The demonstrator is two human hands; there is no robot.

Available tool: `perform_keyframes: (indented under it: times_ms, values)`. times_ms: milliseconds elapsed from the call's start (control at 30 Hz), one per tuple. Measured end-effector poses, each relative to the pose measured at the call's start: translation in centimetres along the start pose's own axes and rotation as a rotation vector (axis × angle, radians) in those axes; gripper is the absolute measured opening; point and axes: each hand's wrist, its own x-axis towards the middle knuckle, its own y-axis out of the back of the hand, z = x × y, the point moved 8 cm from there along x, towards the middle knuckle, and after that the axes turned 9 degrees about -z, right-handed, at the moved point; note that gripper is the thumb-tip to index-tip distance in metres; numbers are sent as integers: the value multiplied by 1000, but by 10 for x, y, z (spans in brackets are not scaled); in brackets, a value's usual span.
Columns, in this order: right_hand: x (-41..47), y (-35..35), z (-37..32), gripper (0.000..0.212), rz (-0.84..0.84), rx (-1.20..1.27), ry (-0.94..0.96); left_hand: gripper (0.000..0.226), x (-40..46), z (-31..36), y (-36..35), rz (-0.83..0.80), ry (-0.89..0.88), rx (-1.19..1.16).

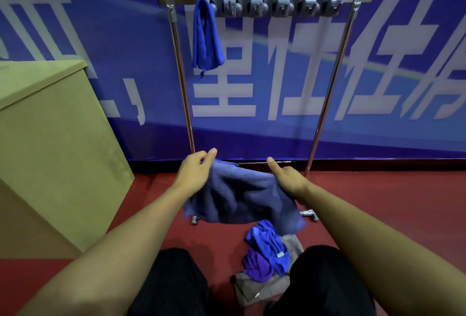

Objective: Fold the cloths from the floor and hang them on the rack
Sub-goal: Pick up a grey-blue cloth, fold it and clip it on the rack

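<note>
A dull blue cloth (pixel 242 197) hangs in the air between my hands, low in front of the rack. My left hand (pixel 195 172) pinches its upper left edge and my right hand (pixel 287 177) grips its upper right edge, index finger pointing forward. The metal rack (pixel 181 76) stands against the wall, with a grey strip of hooks (pixel 274 5) along its top bar. A bright blue folded cloth (pixel 205 35) hangs from the leftmost hook. On the red floor between my knees lies a pile: a bright blue cloth (pixel 269 245), a purple cloth (pixel 257 265) and a grey cloth (pixel 254 288).
A tan cardboard box (pixel 55 144) stands at the left, close to the rack's left post. Behind the rack is a blue banner wall (pixel 378 119) with white characters. The rack's feet (pixel 309 213) rest on the floor just beyond the held cloth.
</note>
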Motion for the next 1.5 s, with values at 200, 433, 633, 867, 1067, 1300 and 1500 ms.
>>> perform_keyframes:
  times_ms: [200,433,633,867,1067,1300,1500]
  values:
    - [-2,-27,15,84,-216,269,1,41,3,-5,-10,-5,110,-205]
    - [-3,-38,68,26,-177,402,-112,31,-5,10,-37,-278,173,-679]
    - [-16,-70,111,72,-217,470,-394,47,-13,31,-39,-369,231,-1001]
    - [-7,-98,99,90,-196,829,-323,45,-9,44,-25,-330,199,-1222]
    - [-11,-113,62,62,-278,1176,-135,41,-18,42,-25,-383,261,-1229]
    - [-20,-135,42,35,-429,1367,-16,37,-22,36,-26,-358,272,-1267]
    - [-28,-122,51,66,-485,1431,-16,29,-17,19,-14,-292,263,-1212]
